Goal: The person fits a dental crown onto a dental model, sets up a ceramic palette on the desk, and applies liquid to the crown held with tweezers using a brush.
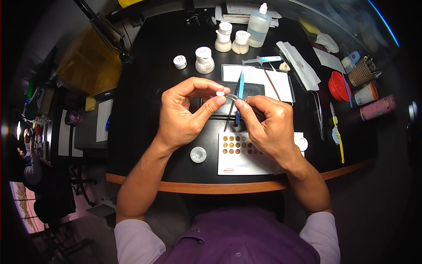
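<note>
My left hand (pixel 184 114) pinches near a small white piece (pixel 220 94), with thumb and forefinger at it. My right hand (pixel 270 125) grips a curved metal instrument (pixel 231 97), like tweezers, whose tip meets that piece. Behind both hands lie a dark flat case (pixel 255 90), a blue-handled tool (pixel 241 81) and a thin dark brush (pixel 226 126). Below my right hand sits a white palette (pixel 246 165) with rows of coloured wells. A small clear round cup (pixel 198 154) stands below my left hand.
Jars (pixel 204 59), a squeeze bottle (pixel 259 27), a white tray (pixel 279 83) and a syringe (pixel 261 60) stand or lie at the back. At the right are a red bowl (pixel 338 86), a tool holder (pixel 362 72) and a yellow-handled tool (pixel 338 145). Another person (pixel 31 169) sits far left.
</note>
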### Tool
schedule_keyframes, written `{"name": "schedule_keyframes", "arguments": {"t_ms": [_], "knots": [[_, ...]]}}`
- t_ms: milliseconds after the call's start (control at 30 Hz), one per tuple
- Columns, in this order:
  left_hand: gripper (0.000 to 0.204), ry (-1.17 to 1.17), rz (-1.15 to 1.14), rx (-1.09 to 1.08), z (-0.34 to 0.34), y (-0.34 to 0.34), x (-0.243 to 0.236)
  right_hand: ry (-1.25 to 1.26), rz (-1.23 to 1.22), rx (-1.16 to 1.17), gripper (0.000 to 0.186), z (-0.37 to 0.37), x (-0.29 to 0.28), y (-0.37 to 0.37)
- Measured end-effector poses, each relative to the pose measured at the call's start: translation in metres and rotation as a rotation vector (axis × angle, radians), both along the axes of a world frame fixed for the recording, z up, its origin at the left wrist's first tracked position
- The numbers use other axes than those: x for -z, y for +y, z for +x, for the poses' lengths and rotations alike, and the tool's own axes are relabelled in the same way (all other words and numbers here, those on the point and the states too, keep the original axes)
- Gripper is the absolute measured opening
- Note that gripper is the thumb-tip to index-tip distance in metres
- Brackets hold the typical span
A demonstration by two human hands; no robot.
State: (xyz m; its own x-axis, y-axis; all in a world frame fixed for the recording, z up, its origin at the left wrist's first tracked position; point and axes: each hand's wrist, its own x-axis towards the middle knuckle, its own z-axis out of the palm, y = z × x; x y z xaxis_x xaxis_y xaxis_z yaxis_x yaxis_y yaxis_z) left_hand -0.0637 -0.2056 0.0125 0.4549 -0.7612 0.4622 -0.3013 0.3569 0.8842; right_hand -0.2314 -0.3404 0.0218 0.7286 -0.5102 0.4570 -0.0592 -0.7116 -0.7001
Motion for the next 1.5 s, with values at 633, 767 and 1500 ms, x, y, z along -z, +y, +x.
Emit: {"name": "schedule_keyframes", "arguments": {"t_ms": [633, 767, 1500], "knots": [[0.017, 0.020, 0.027, -0.032, 0.0013, 0.0013, 0.0002, -0.007, 0.010, 0.040, 0.026, -0.0024, -0.0015, -0.0007], [0.015, 0.073, 0.019, -0.030, -0.0006, -0.0007, -0.0013, -0.039, -0.010, 0.036, 0.025, -0.0024, -0.0006, -0.0002], [0.020, -0.003, 0.065, -0.019, -0.0003, 0.0035, 0.0006, -0.118, -0.078, -0.005, 0.018, -0.0001, 0.0028, -0.0019]]}}
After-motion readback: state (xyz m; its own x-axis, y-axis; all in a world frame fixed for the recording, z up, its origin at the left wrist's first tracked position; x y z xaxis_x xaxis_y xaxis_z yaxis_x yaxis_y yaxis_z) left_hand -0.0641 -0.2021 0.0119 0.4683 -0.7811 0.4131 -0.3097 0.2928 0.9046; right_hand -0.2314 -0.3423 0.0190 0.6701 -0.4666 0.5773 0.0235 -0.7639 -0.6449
